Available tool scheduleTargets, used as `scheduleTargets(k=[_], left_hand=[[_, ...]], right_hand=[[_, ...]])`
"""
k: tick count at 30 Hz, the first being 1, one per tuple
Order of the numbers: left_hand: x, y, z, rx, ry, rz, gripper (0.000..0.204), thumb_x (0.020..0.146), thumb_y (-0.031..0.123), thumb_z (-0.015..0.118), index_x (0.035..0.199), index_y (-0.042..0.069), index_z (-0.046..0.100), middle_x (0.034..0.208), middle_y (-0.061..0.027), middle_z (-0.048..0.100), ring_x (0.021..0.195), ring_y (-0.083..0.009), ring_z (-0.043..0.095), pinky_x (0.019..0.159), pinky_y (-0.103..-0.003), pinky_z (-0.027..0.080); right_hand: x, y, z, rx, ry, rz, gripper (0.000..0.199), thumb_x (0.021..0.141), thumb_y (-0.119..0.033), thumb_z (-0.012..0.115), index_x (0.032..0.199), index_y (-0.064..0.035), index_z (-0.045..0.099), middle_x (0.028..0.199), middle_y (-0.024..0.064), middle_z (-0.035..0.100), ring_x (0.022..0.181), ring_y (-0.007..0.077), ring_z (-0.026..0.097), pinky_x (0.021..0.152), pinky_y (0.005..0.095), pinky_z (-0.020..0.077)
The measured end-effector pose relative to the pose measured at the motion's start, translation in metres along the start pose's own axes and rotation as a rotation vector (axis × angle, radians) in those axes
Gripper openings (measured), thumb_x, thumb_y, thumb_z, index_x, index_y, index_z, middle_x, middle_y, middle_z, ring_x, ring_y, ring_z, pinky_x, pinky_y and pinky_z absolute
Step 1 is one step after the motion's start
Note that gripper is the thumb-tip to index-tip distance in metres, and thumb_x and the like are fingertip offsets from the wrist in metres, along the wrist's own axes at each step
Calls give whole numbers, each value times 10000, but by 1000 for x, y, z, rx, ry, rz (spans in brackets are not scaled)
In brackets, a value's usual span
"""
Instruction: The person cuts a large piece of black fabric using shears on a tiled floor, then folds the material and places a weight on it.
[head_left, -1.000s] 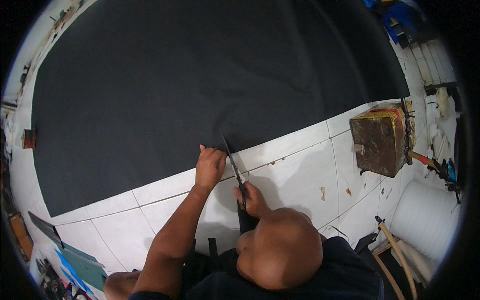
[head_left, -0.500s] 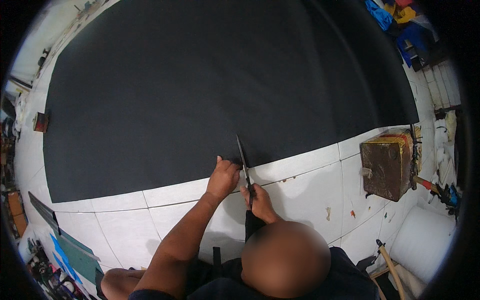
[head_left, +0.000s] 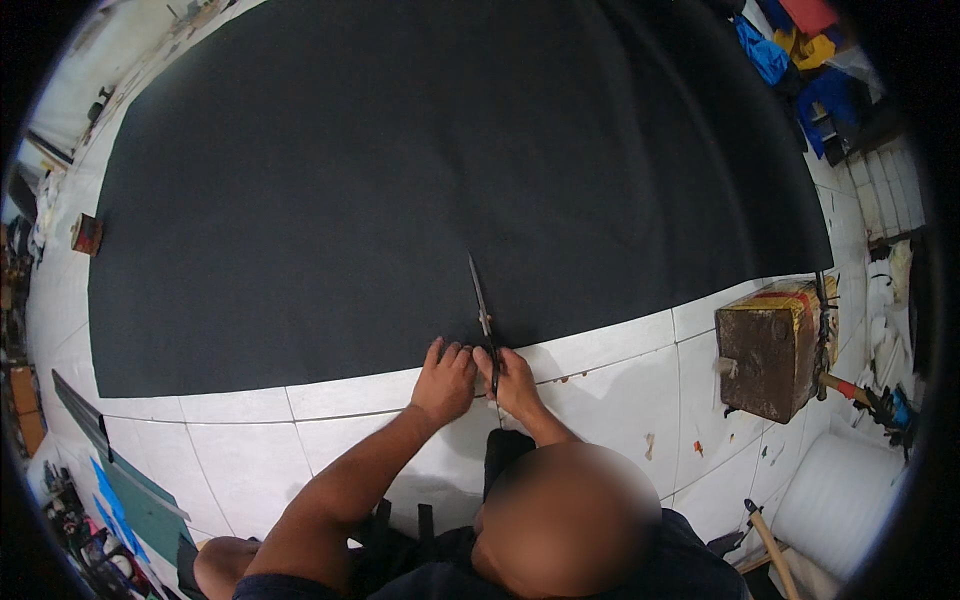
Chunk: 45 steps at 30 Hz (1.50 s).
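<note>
A large black fabric sheet (head_left: 300, 220) is spread over the white tiles, its near edge just in front of me. My right hand (head_left: 514, 384) is closed round the handles of long scissors (head_left: 477, 288). Their blades point away from me and lie across the near edge, over the sheet. Just left of the handles, my left hand (head_left: 445, 386) has its fingers bent over the sheet's near edge, gripping it. The two hands are close together, and the left thumb is largely hidden.
A brown block-shaped weight (head_left: 765, 350) stands on the tiles at right, near the sheet's corner. A small dark red block (head_left: 87, 234) sits by the left edge. A white roll (head_left: 840, 495) is at lower right, a green board (head_left: 145, 500) at lower left.
My right hand has moved forward to the sheet's edge with the scissors, whose tips reach slightly farther over the fabric. My left hand has drawn back a little along the edge.
</note>
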<state>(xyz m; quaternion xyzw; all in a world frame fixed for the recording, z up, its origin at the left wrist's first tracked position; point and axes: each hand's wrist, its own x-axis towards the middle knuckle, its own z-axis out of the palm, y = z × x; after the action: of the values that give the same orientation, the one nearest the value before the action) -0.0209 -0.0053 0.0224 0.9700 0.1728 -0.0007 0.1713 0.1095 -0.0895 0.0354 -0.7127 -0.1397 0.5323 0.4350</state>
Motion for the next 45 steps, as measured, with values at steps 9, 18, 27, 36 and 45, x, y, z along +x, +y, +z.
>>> scheduleTargets(k=[9,18,27,36,45], left_hand=[[4,17,-2,-54,-150,-122,577,787,116,582,1318,-67,449,1332,-230,456,1319,-387,397,1113,-525,314],[8,18,-10,-105,-239,-154,649,797,140,571,1376,-79,376,1384,-264,410,1361,-413,343,1138,-529,276],[20,22,-24,-161,-307,-186,693,805,197,588,1414,-28,345,1342,-255,422,1325,-439,361,1117,-574,283],[21,29,-11,-94,-320,-232,716,824,258,585,1456,40,328,1274,-227,415,1250,-426,393,1062,-629,309],[26,26,-7,-135,-333,-227,723,818,277,593,1453,43,340,1267,-228,433,1223,-437,418,1051,-628,314]], right_hand=[[60,-26,-1,-74,34,-74,527,915,-538,600,727,-52,523,588,52,528,474,160,530,500,317,434],[105,-45,5,-52,41,-95,565,887,-596,600,687,-78,496,548,34,498,468,137,518,460,309,418],[150,-86,11,-8,78,-151,494,895,-518,642,692,-99,476,539,3,480,427,99,463,409,261,393],[149,-107,5,-73,37,-107,512,899,-556,610,709,-90,517,572,12,512,519,133,542,500,301,438],[236,-175,11,63,11,-128,511,873,-576,632,707,-117,482,552,-13,454,442,93,430,414,264,362]])
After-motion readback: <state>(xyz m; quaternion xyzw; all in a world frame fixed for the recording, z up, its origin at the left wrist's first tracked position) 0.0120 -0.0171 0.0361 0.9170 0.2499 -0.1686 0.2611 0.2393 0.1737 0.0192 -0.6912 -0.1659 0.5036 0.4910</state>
